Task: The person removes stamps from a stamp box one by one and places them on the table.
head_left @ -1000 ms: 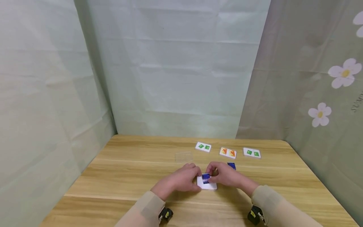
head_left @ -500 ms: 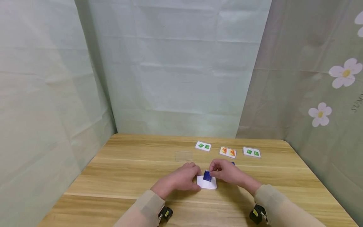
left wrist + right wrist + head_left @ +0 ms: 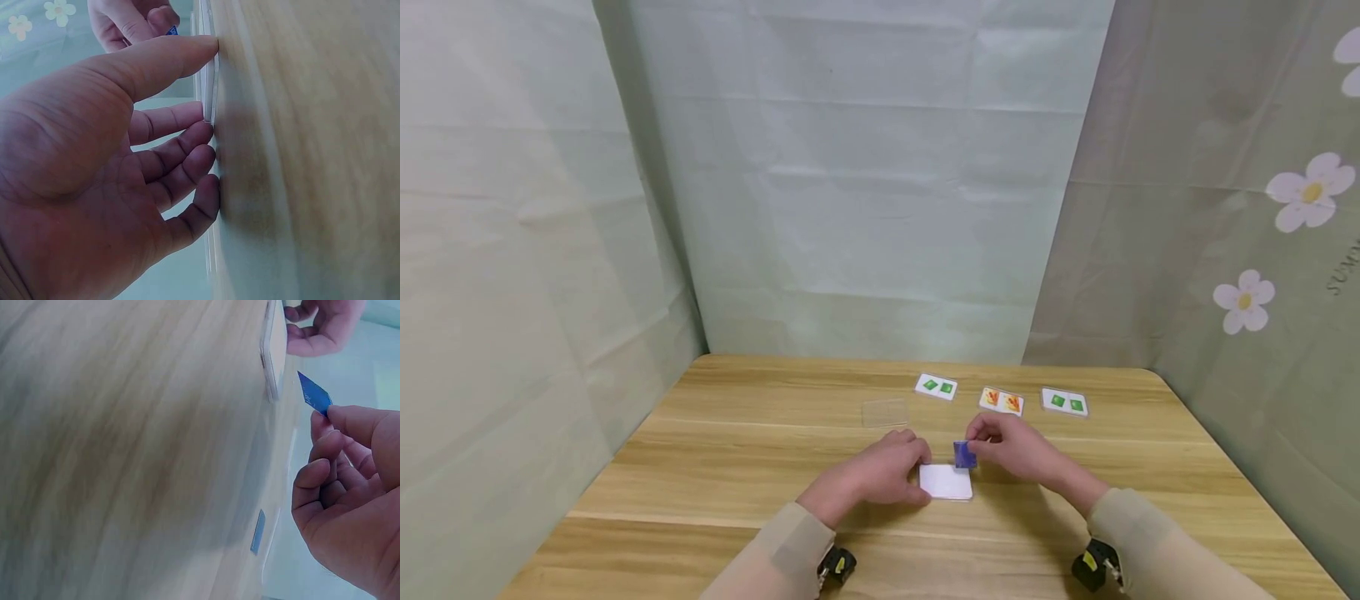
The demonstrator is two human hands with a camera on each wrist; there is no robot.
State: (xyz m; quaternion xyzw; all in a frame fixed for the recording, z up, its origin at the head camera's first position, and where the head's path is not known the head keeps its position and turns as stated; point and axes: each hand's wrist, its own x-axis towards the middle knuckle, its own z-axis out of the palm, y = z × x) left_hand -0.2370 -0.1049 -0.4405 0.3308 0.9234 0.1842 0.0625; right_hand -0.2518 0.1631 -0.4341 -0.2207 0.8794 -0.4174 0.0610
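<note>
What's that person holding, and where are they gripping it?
The right hand pinches a small blue tile by one edge, clear of the table. The left hand steadies a white card at its side.

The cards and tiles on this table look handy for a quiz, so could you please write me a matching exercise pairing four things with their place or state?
Things:
1. blue tile
2. white card
3. clear plate
4. orange card

Places or states:
A. lying alone on the wooden table, beyond the left hand
B. pinched in the right hand, lifted off the table
C. between two green cards in the far row
D. flat on the table, left fingertips at its edge

Pairs: 1-B, 2-D, 3-A, 4-C
</note>
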